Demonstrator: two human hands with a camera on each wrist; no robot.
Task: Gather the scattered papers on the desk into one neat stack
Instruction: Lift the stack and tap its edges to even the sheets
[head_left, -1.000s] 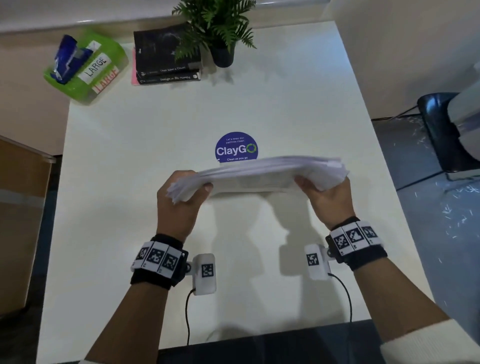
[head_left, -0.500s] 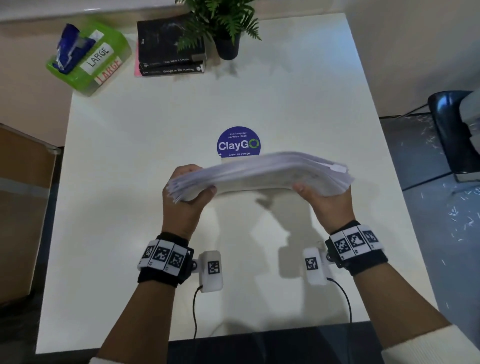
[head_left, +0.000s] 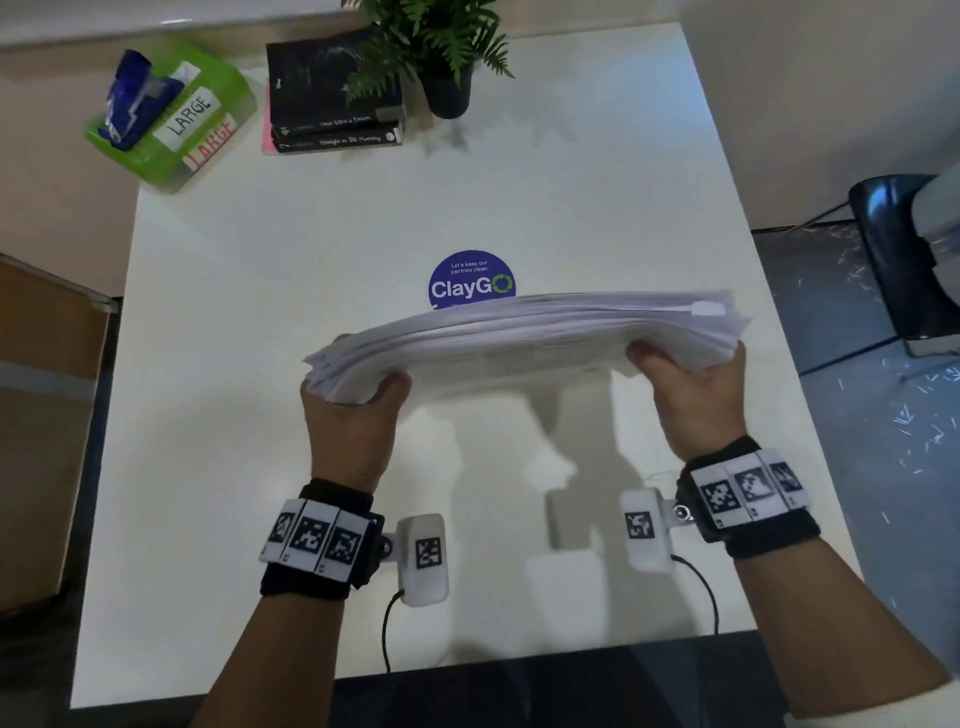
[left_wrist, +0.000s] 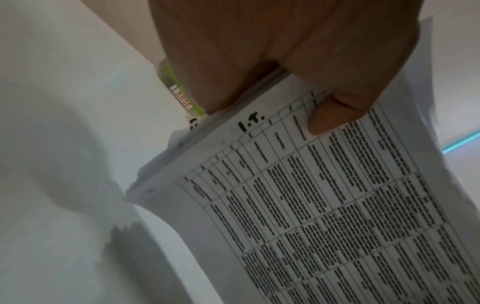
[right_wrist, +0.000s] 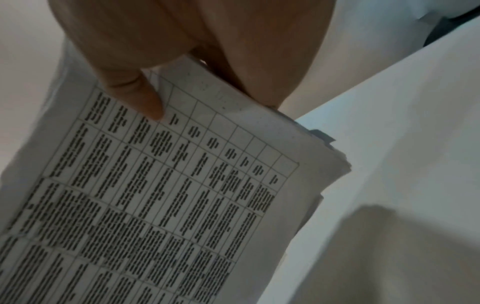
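Over the last second the paper stack (head_left: 524, 340) has stayed lifted off the counter (head_left: 260, 312) and barely moved, so the gathering looks done and only squaring up and setting down remain, I'd guess. Left hand (head_left: 353, 415) grips its left end, right hand (head_left: 691, 395) the right end, thumbs underneath, edges a bit fanned.

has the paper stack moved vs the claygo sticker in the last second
Yes, slightly. The paper stack has drifted away from the person: its far edge now covers the bottom of the ClayGo sticker, which earlier showed whole.
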